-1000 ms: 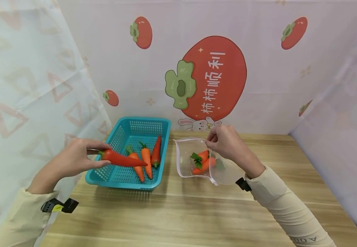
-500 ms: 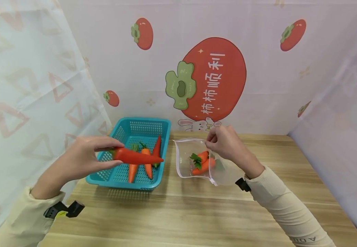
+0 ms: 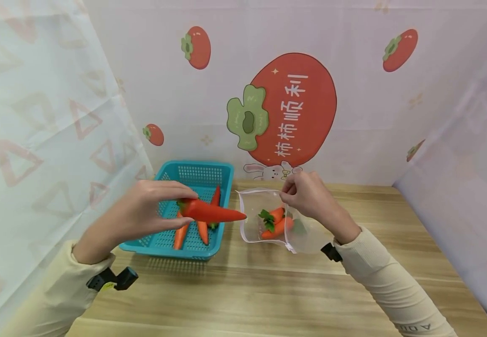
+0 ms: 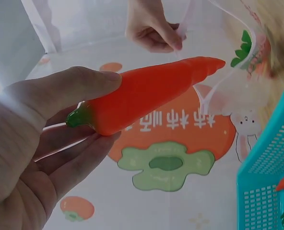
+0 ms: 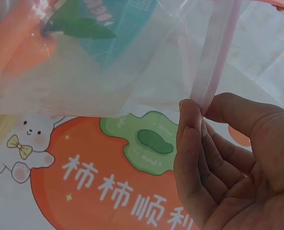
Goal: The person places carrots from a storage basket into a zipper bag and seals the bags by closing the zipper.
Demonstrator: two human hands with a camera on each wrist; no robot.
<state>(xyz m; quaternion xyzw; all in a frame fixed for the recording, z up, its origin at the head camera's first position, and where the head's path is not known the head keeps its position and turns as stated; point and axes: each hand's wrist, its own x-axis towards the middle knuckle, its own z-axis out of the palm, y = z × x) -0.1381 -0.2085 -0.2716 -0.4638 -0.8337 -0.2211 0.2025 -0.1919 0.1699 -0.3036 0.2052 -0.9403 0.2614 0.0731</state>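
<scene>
Above the teal basket [image 3: 171, 253], the left hand [image 3: 142, 208] clamps the red pepper [image 3: 214, 212] at its thick end, tip toward the clear bag [image 3: 253, 208] whose rim the right hand [image 3: 310, 194] pinches; bagging appears in hand, and the next move likely calls for guiding the tip inside.

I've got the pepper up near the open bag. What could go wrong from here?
The pepper lies sideways in the left hand, tip at the bag's near rim, so it might catch there.

The right hand pinches just one side of the mouth; no hand holds the opposite side, so a push could fold it.

Carrots already lie inside, so the pepper may jam against them.
</scene>
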